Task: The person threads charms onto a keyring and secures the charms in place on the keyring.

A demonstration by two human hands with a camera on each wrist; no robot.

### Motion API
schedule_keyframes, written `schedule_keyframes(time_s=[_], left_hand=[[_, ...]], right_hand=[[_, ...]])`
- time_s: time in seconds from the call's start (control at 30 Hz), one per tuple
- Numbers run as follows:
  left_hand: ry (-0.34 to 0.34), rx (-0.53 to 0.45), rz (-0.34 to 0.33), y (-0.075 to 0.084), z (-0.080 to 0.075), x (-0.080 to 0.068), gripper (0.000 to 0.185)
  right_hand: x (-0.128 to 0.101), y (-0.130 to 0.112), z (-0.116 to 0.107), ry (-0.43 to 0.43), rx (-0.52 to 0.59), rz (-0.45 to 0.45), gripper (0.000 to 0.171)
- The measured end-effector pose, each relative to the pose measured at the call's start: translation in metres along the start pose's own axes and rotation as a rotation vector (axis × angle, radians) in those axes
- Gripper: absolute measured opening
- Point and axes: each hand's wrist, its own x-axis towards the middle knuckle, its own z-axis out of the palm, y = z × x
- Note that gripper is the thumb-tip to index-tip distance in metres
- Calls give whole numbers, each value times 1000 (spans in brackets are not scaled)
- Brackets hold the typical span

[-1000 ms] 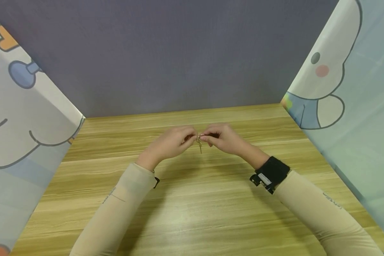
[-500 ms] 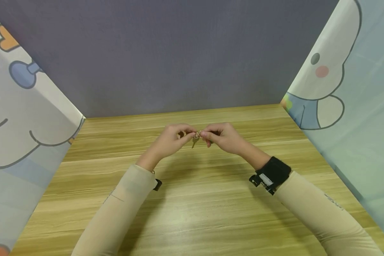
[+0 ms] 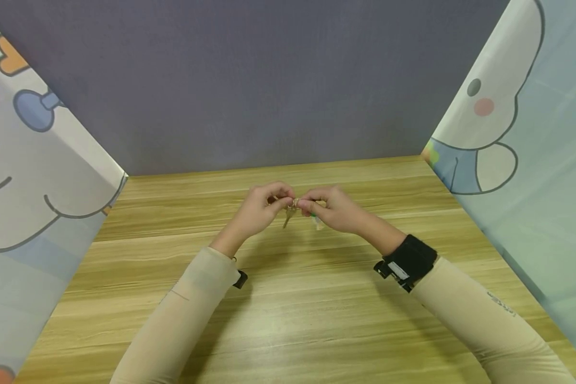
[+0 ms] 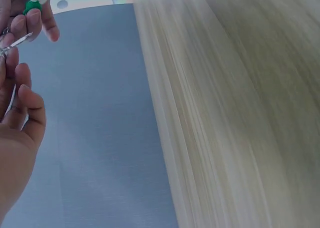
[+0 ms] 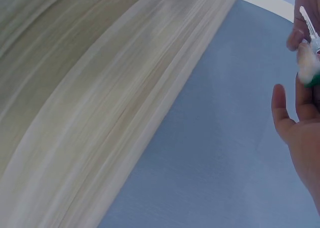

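Note:
Above the table, my left hand (image 3: 261, 208) and right hand (image 3: 333, 209) meet with thumbs and fingertips pinched around a small metal ring (image 3: 296, 202). A key (image 3: 288, 216) hangs down from the left fingertips, which pinch it near its head; in the right wrist view the key blade (image 5: 309, 23) shows bright and notched. My right hand pinches the ring side of a keychain, and its green and white charm (image 3: 317, 222) dangles under those fingers. The left wrist view shows the charm's green part (image 4: 33, 6) beside the right fingers. Fingertips hide part of the ring.
The wood-grain table (image 3: 278, 314) spreads under both arms. A grey panel (image 3: 278, 85) stands along its back edge, with cartoon-printed panels at left (image 3: 53, 176) and right (image 3: 533, 160). Black straps sit at both wrists.
The key has swung and shifted a little left, now hanging lower from my left fingertips. The green and white charm has come into sight below my right hand. Both hands stay close together.

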Motion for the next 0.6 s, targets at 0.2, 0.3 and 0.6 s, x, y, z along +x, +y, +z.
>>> schedule_keyframes(time_s=[0.2, 0.3, 0.6], left_hand=[[-18, -86, -74, -3, 0, 0, 8], [-32, -123, -101, -4, 0, -1, 15], [-68, -176, -131, -3, 0, -3, 32]], right_hand=[[-1, -3, 0, 15, -27, 8, 24], [-1, -2, 1, 40, -34, 2, 23], [0, -2, 4, 150, -39, -22, 23]])
